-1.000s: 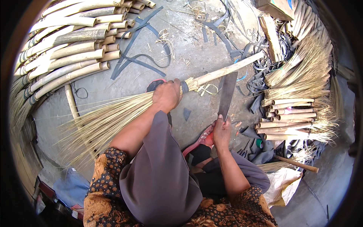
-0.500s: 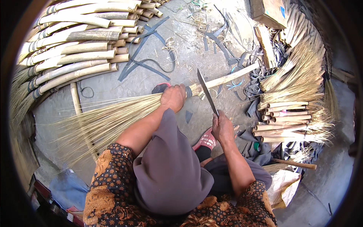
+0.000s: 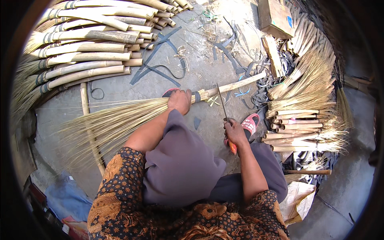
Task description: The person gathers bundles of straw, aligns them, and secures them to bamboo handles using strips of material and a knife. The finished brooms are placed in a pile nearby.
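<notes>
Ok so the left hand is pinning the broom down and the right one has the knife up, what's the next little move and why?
Probably bring the knife down onto the broom's handle just right of the dark binding. The left hand presses the broom to the ground there, the right hand holds the blade upright above that spot, and pale chips lie beside it, suggesting trimming there.
</notes>
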{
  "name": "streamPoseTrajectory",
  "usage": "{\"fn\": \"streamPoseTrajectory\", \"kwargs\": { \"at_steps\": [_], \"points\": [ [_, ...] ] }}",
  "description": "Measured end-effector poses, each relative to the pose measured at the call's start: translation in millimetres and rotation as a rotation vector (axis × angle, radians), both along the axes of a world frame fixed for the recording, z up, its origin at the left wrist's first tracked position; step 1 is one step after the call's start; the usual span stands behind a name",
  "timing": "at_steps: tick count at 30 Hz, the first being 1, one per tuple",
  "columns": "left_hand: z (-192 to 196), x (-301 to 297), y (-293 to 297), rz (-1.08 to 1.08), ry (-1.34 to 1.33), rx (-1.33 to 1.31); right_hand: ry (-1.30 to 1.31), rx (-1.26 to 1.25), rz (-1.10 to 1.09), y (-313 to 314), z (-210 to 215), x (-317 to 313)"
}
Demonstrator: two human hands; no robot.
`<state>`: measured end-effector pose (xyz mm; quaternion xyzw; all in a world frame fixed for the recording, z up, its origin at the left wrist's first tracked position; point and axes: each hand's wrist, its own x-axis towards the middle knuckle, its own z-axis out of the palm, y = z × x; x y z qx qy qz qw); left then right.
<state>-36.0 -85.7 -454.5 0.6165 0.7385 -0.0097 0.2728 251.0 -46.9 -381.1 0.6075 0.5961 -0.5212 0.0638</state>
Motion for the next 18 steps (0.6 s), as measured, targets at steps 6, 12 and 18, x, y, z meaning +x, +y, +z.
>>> {"fn": "streamPoseTrajectory", "kwargs": {
  "at_steps": [6,12,18],
  "points": [
    [-2.4,-3.7,13.6,0.006,-0.051,-0.119,-0.126,-0.046,-0.077,28.3,-25.2,-5.2],
    [-8.3,-6.1,16.8,0.084,-0.09,-0.114,-0.061,0.168,0.224,-3.4,-41.5,-32.0],
    [-7.1,-9.3,16.9,0.106,-0.164,-0.088,-0.14,-0.061,-0.05,2.4,-35.1,-30.9]
  ]
}}
